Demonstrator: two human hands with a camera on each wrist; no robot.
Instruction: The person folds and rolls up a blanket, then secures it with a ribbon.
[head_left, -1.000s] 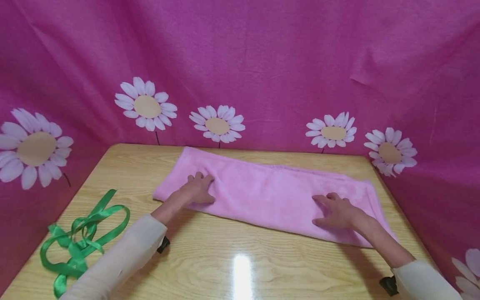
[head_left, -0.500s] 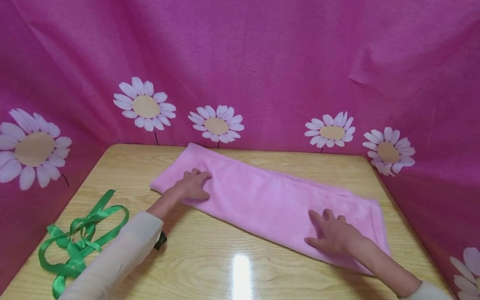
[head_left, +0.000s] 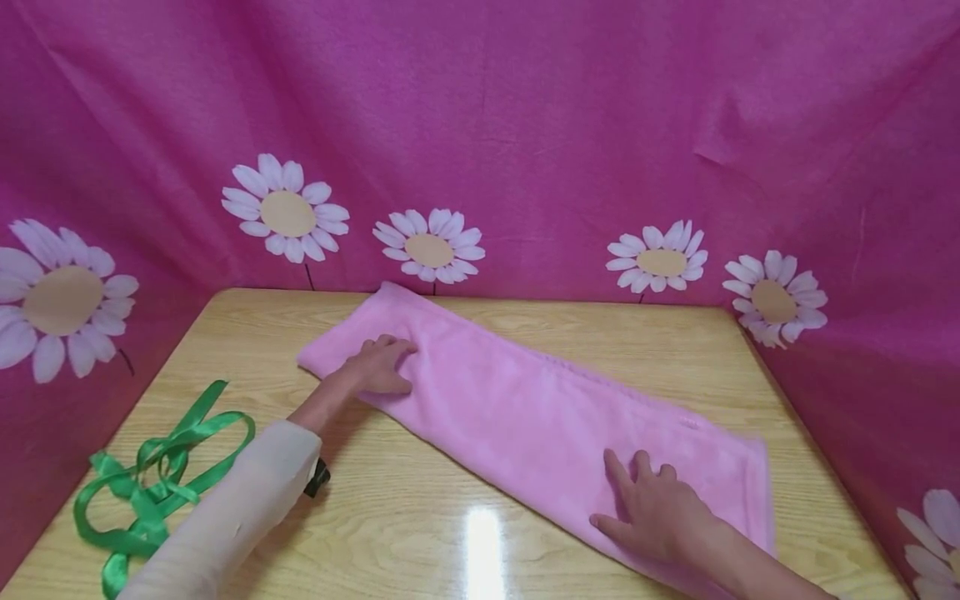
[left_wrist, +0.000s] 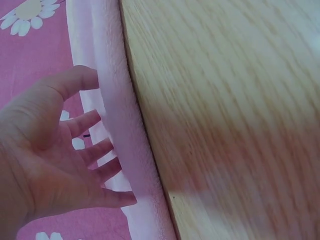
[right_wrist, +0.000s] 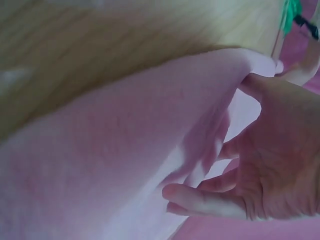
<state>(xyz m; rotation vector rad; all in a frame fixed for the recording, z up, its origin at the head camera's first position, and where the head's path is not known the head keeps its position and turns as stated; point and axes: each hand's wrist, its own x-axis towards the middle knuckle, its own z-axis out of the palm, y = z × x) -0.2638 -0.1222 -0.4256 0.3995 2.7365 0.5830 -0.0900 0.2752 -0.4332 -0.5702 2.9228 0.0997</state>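
Right end of the pink cloth [head_left: 510, 408], under the right hand [head_left: 660, 508], has swung nearer the person; judged effect, reorientation. Cloth lies slanted on the worktop [head_left: 405, 533], beneath both hands. Left hand [head_left: 378, 367] and right: fingers spread, gripping nothing.

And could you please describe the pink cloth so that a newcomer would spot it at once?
On the wooden table, look under the left hand and right hand: the folded pink cloth lies slantwise there. Unlike the tangled green ribbon beside the left sleeve, it is broad and light pink.
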